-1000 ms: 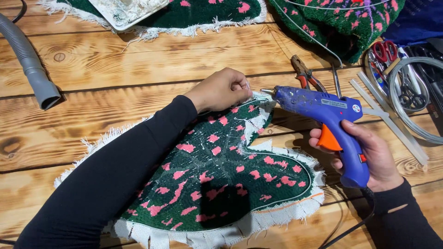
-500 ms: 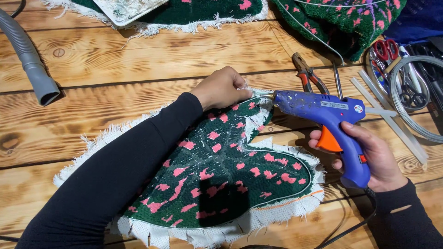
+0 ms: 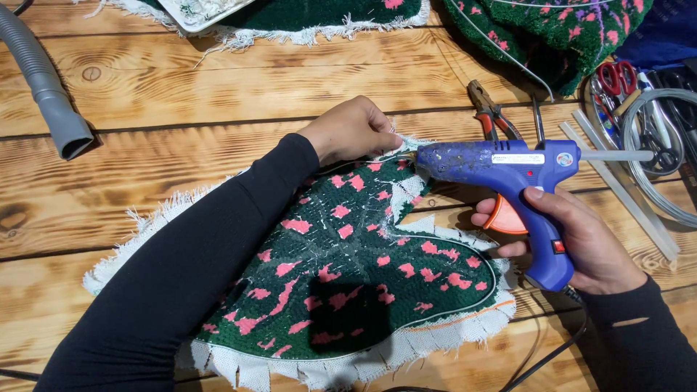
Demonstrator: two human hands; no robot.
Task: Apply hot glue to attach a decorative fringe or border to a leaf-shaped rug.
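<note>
- The right hand (image 3: 581, 243) is gripping one blue glue gun (image 3: 508, 170); the left hand (image 3: 352, 131) is pinching the green-and-pink tufted piece (image 3: 363, 268), lying on the wooden table (image 3: 218, 80).
- One pair of pliers (image 3: 490, 109), one grey hose (image 3: 43, 80) and one pair of red scissors (image 3: 617, 76) are lying around.

Brightness: well lit and even; warm tone on the wooden bench (image 3: 218, 80).
Light source: from above, slightly behind the camera; lamp itself not in view.
Shadows: dark square patch on the green and pink fabric piece (image 3: 348, 297); soft shadow under the glue gun (image 3: 508, 174) and beside the grey hose (image 3: 43, 80).
Glare: faint sheen on the glue gun barrel and on the wire coil (image 3: 664, 156); nothing blown out.
Focus: sharp at centre; fabric fringe and wood grain crisp.
Blur: none visible on either hand.
Edges: top right corner darker, detail there lost.
</note>
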